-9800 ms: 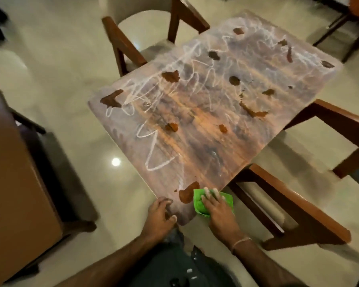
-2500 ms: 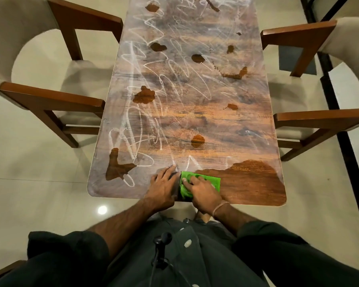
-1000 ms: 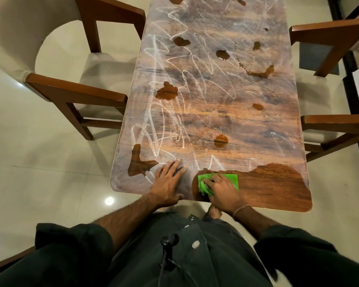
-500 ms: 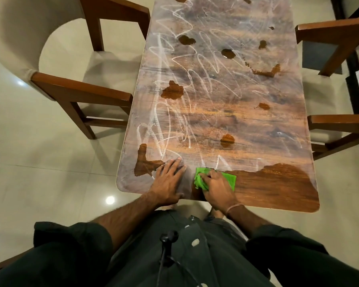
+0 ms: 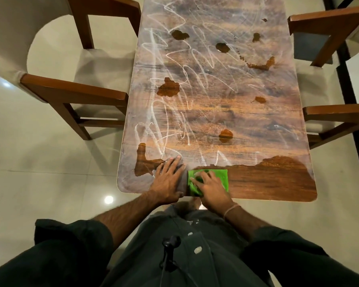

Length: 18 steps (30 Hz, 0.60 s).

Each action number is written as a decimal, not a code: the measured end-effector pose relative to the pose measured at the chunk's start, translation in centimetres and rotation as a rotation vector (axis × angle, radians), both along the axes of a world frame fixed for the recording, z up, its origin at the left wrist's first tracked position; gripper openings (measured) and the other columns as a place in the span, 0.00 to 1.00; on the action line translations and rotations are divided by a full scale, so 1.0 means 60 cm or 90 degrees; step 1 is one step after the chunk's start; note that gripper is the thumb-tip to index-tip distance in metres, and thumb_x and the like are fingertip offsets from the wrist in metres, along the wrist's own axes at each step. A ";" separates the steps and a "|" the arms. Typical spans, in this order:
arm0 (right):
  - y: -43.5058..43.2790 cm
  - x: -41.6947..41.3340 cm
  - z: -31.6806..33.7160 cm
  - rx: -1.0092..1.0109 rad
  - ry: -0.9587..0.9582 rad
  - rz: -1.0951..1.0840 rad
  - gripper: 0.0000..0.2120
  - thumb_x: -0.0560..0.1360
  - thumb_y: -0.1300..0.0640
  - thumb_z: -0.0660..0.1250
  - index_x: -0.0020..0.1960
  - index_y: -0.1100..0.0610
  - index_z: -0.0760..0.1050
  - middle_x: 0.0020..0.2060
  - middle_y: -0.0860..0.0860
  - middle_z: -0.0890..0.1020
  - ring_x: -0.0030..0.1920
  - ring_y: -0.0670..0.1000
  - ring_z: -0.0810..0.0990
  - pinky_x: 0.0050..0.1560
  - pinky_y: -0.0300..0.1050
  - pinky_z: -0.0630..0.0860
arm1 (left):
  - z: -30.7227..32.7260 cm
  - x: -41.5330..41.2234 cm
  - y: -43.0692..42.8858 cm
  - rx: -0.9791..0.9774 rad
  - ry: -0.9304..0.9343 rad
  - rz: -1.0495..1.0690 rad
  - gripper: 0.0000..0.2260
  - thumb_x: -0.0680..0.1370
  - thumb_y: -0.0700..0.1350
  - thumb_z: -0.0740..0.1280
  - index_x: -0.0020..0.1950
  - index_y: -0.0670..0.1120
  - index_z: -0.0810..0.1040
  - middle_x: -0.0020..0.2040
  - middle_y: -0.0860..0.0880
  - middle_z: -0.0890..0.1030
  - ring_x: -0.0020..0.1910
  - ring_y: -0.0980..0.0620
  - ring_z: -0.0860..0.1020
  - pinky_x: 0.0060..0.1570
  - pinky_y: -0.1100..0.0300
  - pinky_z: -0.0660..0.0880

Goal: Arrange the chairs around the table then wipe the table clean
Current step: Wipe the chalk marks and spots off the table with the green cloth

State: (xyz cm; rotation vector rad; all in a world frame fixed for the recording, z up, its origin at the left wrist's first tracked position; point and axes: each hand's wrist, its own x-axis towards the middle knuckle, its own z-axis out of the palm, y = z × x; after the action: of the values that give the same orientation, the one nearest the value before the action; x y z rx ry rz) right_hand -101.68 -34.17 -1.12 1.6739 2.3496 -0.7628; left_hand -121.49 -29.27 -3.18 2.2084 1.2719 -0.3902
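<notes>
Tabletop point(image 5: 216, 112): wood grain under a pale film, with white scribbles (loops and zigzags, no letters legible) and brown spots. Cloth point(image 5: 221, 177), green and folded: flat at the near edge, at the left end of a dark band point(image 5: 267, 179). Right hand point(image 5: 210, 188): grip flat, fingers spread, pressing the cloth. Left hand point(image 5: 168, 180): grip wide, palm down on the tabletop just left of the cloth, holding nothing. Left chair point(image 5: 75, 94) and right chair point(image 5: 338, 114) face the long sides.
</notes>
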 end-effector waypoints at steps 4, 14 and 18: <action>-0.005 0.063 0.004 0.007 0.019 0.184 0.22 0.74 0.57 0.66 0.68 0.51 0.74 0.62 0.52 0.74 0.59 0.56 0.72 0.57 0.55 0.75 | 0.006 0.002 0.002 -0.002 -0.007 0.007 0.47 0.74 0.62 0.71 0.83 0.52 0.46 0.82 0.48 0.37 0.81 0.45 0.37 0.77 0.44 0.39; 0.006 0.020 -0.016 0.034 0.078 0.057 0.26 0.68 0.61 0.73 0.65 0.55 0.77 0.59 0.54 0.76 0.55 0.57 0.75 0.51 0.52 0.77 | 0.012 0.007 0.004 -0.018 0.017 0.016 0.46 0.75 0.58 0.73 0.83 0.51 0.47 0.83 0.50 0.39 0.81 0.46 0.38 0.78 0.44 0.41; 0.025 0.061 -0.009 0.009 0.063 0.041 0.23 0.71 0.61 0.70 0.66 0.55 0.77 0.60 0.53 0.75 0.56 0.57 0.74 0.55 0.52 0.76 | 0.010 -0.014 0.015 -0.004 -0.031 0.023 0.41 0.76 0.57 0.70 0.82 0.51 0.51 0.83 0.50 0.47 0.82 0.47 0.44 0.79 0.41 0.47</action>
State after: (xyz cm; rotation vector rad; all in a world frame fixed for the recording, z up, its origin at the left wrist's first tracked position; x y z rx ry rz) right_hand -97.99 -32.67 -1.64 1.5925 2.4675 -0.8384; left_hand -122.32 -28.38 -2.58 2.1735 1.2804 -0.3244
